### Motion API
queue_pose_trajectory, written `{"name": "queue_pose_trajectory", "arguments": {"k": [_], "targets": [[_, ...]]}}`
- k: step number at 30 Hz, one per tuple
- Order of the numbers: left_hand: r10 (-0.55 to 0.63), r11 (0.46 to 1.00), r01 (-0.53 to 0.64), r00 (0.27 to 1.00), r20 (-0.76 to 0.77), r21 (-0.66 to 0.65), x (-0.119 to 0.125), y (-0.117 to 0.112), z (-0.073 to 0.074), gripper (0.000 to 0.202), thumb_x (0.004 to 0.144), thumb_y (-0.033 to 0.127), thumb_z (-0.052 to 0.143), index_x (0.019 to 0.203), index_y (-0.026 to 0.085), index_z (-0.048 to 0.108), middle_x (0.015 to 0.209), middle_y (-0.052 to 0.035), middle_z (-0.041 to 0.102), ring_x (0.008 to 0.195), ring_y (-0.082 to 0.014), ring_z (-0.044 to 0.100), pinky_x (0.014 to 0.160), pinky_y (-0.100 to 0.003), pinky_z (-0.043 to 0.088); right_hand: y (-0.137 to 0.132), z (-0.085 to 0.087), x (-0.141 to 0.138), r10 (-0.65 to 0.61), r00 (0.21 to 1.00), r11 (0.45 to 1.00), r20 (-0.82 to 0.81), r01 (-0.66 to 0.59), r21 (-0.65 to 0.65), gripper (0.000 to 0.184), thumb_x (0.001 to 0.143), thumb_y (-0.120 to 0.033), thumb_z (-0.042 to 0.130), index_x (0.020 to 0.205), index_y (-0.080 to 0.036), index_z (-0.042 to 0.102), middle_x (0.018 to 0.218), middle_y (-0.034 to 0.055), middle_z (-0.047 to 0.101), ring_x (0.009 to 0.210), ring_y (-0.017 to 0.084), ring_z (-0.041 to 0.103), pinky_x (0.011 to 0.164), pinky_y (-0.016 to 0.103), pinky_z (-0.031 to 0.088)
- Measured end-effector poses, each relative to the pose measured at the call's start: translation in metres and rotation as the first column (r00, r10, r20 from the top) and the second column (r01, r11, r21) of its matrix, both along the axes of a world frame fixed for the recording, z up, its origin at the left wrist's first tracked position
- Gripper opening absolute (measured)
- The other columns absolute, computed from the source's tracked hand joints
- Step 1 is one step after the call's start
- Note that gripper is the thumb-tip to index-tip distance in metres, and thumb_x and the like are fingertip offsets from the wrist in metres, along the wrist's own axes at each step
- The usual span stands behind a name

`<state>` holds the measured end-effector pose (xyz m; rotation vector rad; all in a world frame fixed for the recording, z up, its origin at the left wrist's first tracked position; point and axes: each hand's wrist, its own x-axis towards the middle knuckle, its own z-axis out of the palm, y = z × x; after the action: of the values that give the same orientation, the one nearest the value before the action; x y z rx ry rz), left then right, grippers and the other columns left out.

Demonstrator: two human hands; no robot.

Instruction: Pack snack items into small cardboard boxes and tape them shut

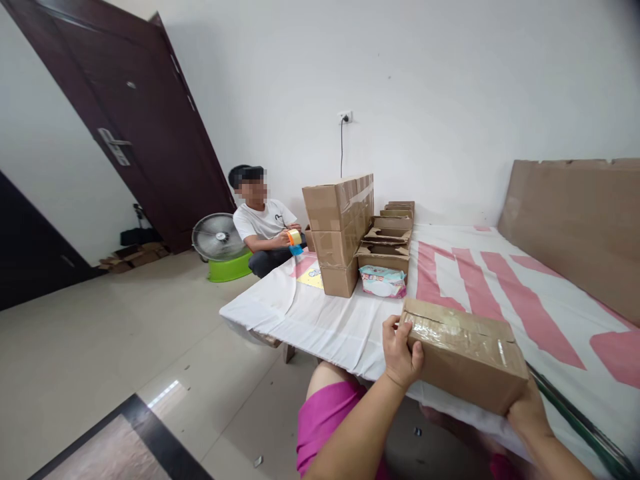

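A long brown cardboard box [465, 357], with clear tape along its top, is held between my two hands at the near edge of the covered table [280, 327]. My left hand [403, 350] grips its left end, the thumb against the near side and the fingers curled over the end. At the opposite end, my right hand [530, 408] wraps round the lower corner, its fingers mostly hidden behind the box. A pack of wipes [383, 282] lies just beyond. Taped boxes [340, 243] are stacked to its left, and a row of open boxes [385, 250] stands behind it.
A person [263, 223] crouches past the table, holding a tape dispenser [295, 240]. Behind them are a fan [215, 235] and a green stool [227, 268]. A large cardboard sheet [575, 227] leans at the right. A dark metal rail [583, 420] runs along the table's right side.
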<state>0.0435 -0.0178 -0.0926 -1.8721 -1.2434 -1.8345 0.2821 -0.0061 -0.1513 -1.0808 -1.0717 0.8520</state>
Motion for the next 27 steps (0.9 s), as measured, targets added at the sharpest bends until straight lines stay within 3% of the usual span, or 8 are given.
{"name": "queue_pose_trajectory", "arguments": {"k": [7, 19, 27], "targets": [[0.009, 1.000, -0.009, 1.000, -0.004, 0.002, 0.000, 0.000, -0.001, 0.036, 0.092, 0.038, 0.039, 0.120, 0.017, 0.048, 0.114, -0.0141, 0.046, 0.106, -0.0258, 0.051, 0.085, -0.043, 0.050, -0.003, 0.005, -0.004, 0.012, 0.974, 0.997, -0.228, -0.028, -0.065, 0.054, 0.061, -0.040, 0.075, 0.111, -0.023, 0.061, 0.097, -0.0003, 0.070, 0.094, 0.025, 0.064, 0.076, 0.036, 0.056], [-0.027, 0.999, 0.028, 0.999, 0.024, -0.034, -0.001, 0.000, -0.002, 0.034, 0.090, 0.036, 0.041, 0.118, 0.017, 0.049, 0.114, -0.0132, 0.046, 0.107, -0.0253, 0.051, 0.090, -0.045, 0.048, -0.007, 0.015, -0.008, 0.015, 0.969, 0.996, -0.248, -0.037, -0.085, 0.047, 0.071, -0.048, 0.070, 0.111, -0.024, 0.062, 0.094, -0.0004, 0.070, 0.093, 0.024, 0.064, 0.078, 0.036, 0.054], [-0.022, 0.998, 0.022, 1.000, -0.010, -0.064, -0.002, -0.003, -0.001, 0.035, 0.091, 0.036, 0.039, 0.119, 0.018, 0.047, 0.115, -0.0136, 0.045, 0.109, -0.0259, 0.051, 0.090, -0.046, 0.049, -0.010, 0.027, -0.012, -0.015, 0.975, 0.994, -0.224, -0.010, -0.109, 0.047, 0.070, -0.052, 0.068, 0.107, -0.024, 0.062, 0.097, 0.0005, 0.068, 0.095, 0.026, 0.063, 0.080, 0.039, 0.053]]}}
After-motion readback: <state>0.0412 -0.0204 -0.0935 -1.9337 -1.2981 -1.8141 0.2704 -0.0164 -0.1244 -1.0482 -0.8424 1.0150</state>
